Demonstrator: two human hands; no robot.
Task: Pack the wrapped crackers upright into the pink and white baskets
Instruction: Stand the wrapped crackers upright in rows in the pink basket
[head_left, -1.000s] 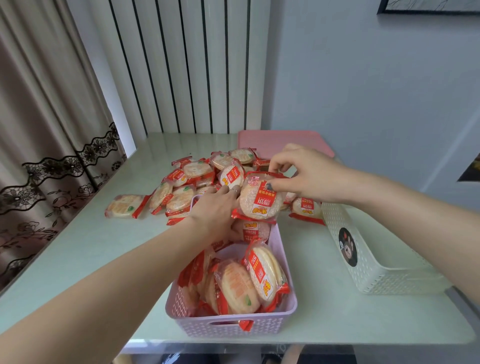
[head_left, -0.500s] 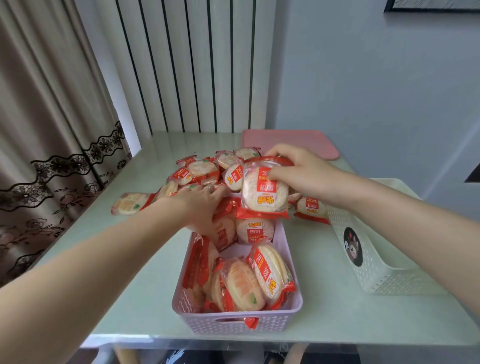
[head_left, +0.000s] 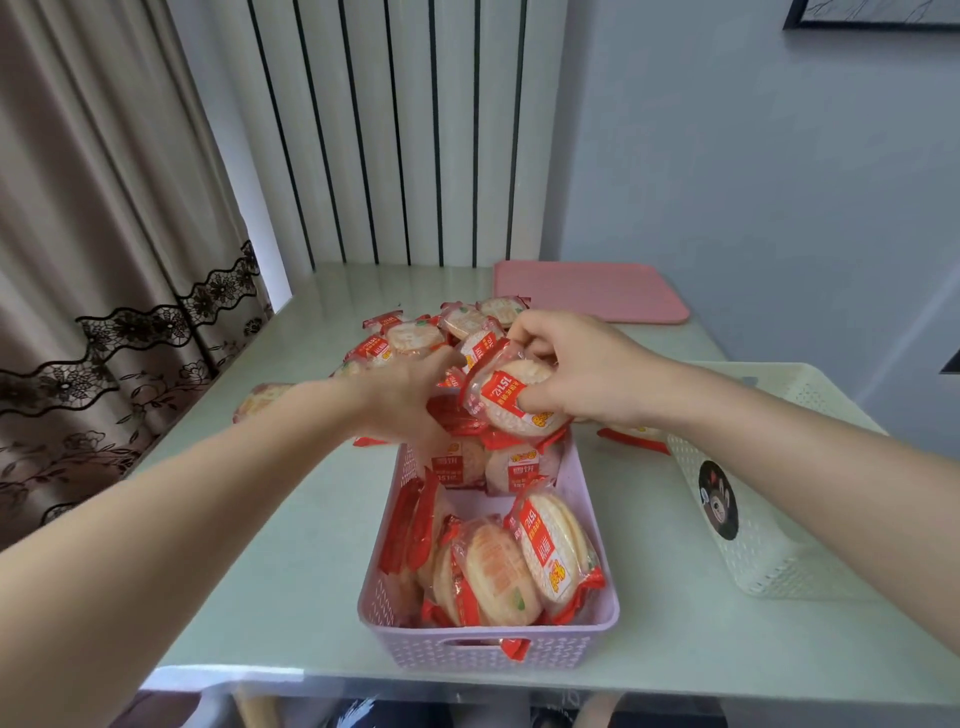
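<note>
Gripping cracker pkt (head_left: 511, 397) w/ right hand (head_left: 582, 371) fingers, frame centre; left hand (head_left: 400, 400) grip unclear. Risk: pkt topples in pink basket (head_left: 587, 525) gap.

- A pale table (head_left: 291, 525).
- A pink mat (head_left: 589, 291) at its far edge.
- A lace-trimmed curtain (head_left: 93, 270), left.
- Striped wall panel (head_left: 395, 130) behind.
- A picture frame (head_left: 872, 13), top right.

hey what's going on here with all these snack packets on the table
A person is packing wrapped crackers into a pink basket. The right hand grips one wrapped cracker above the basket's far end, while the left hand reaches toward the loose pile behind it. The pink basket is partly filled with upright packets; the white basket stands to its right.
</note>
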